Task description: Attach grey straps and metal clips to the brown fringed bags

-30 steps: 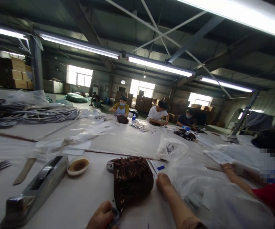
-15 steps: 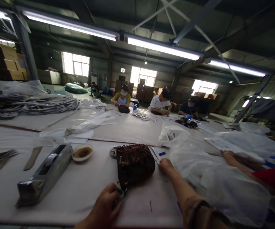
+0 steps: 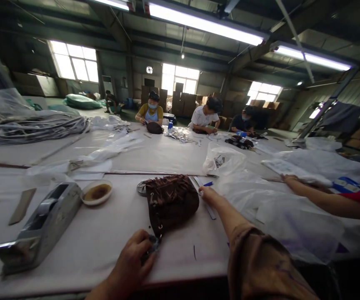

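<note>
Fringed brown bag (image 3: pixel 172 204) lies between the two hands, probably to sit within reach of both.
The left hand (image 3: pixel 134 256) curls round a small grey thing (image 3: pixel 151 246) at the bag's near corner; the right hand (image 3: pixel 210 195) bunches over a white strip (image 3: pixel 211 213), though I cannot tell whether it pinches it. Just beyond the right hand lies a blue pen (image 3: pixel 208 183); left of the left hand, a tape dispenser (image 3: pixel 49 223) and bowl (image 3: pixel 96 203) seem parked aside, leaving working room.
</note>
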`<state>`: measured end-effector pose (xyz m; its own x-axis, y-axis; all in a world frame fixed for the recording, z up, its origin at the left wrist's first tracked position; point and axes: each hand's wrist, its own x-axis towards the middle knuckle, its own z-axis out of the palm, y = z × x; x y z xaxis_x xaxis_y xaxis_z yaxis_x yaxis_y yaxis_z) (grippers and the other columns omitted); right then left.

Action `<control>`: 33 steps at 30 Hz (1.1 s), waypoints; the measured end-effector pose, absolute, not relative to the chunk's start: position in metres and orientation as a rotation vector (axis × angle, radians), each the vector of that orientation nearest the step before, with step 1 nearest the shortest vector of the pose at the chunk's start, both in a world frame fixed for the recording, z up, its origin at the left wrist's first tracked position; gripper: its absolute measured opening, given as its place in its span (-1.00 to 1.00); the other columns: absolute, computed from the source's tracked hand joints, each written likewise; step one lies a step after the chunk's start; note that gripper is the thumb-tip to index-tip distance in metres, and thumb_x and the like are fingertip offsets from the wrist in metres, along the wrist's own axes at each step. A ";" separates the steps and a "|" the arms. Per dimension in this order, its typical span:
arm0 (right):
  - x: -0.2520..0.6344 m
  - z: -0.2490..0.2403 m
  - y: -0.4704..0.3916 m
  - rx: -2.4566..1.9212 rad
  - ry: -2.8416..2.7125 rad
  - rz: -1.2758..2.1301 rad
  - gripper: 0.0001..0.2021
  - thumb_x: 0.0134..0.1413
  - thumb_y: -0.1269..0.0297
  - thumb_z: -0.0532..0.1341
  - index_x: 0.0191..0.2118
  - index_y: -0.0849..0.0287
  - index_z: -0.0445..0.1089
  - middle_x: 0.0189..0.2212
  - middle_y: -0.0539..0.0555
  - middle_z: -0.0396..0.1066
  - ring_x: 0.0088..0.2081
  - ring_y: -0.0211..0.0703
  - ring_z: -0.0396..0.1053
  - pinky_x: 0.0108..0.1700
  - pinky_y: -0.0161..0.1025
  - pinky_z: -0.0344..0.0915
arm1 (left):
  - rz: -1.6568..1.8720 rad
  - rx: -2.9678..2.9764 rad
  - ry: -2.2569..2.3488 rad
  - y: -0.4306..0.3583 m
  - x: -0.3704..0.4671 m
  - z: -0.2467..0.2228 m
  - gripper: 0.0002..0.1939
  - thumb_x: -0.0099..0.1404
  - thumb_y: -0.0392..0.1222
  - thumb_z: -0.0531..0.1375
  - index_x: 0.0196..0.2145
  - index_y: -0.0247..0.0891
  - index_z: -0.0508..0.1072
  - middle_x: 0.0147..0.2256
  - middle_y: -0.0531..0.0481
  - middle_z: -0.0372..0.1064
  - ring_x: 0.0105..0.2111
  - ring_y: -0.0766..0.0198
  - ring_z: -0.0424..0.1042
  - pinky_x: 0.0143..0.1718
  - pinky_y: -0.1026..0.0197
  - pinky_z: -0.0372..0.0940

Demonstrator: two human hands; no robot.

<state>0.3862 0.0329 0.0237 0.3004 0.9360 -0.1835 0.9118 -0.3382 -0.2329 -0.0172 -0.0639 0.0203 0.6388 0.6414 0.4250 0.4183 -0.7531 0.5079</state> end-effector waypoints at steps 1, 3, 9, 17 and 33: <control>0.388 0.022 0.034 -2.461 -1.759 0.444 -0.73 0.17 0.33 0.27 -0.01 0.24 0.42 -0.11 0.12 0.45 -0.08 -0.11 0.40 0.01 -0.09 0.30 | 0.848 2.494 0.843 -0.064 -0.017 0.021 -0.91 0.28 -0.28 0.13 -0.40 -0.26 0.37 -0.29 -0.11 0.29 -0.28 0.23 0.37 -0.24 0.22 0.34; 0.391 0.020 0.036 -2.452 -1.762 0.438 -0.76 0.15 0.33 0.27 -0.06 0.25 0.43 -0.18 0.09 0.45 -0.15 -0.13 0.40 -0.05 -0.12 0.31 | 0.837 2.488 0.844 -0.064 -0.017 0.022 -0.89 0.30 -0.28 0.12 -0.40 -0.27 0.36 -0.29 -0.11 0.29 -0.29 0.24 0.37 -0.25 0.23 0.34; 0.387 0.023 0.026 -2.417 -1.723 0.311 -0.83 0.16 0.38 0.23 -0.13 0.27 0.45 -0.31 0.09 0.44 -0.29 -0.21 0.37 -0.18 -0.26 0.26 | 0.851 2.486 0.847 -0.065 -0.018 0.022 -0.89 0.30 -0.29 0.11 -0.41 -0.28 0.37 -0.28 -0.12 0.29 -0.27 0.23 0.37 -0.23 0.21 0.33; 0.370 0.040 0.005 -2.347 -1.675 0.063 -0.90 0.05 0.47 0.20 -0.34 0.25 0.47 -0.25 0.19 0.45 -0.24 -0.16 0.38 -0.20 -0.31 0.19 | 0.865 2.469 0.848 -0.065 -0.017 0.018 -0.91 0.27 -0.30 0.12 -0.40 -0.28 0.38 -0.28 -0.12 0.28 -0.26 0.21 0.35 -0.21 0.17 0.33; 0.291 0.016 -0.218 -1.564 -2.034 0.109 -0.62 0.05 0.57 0.02 -0.05 0.15 0.35 -0.04 0.18 0.40 0.02 -0.10 0.36 0.11 -0.15 0.31 | 0.856 2.433 0.878 -0.070 -0.019 0.015 -0.91 0.26 -0.27 0.17 -0.40 -0.31 0.42 -0.26 -0.15 0.29 -0.23 0.19 0.34 -0.14 0.14 0.34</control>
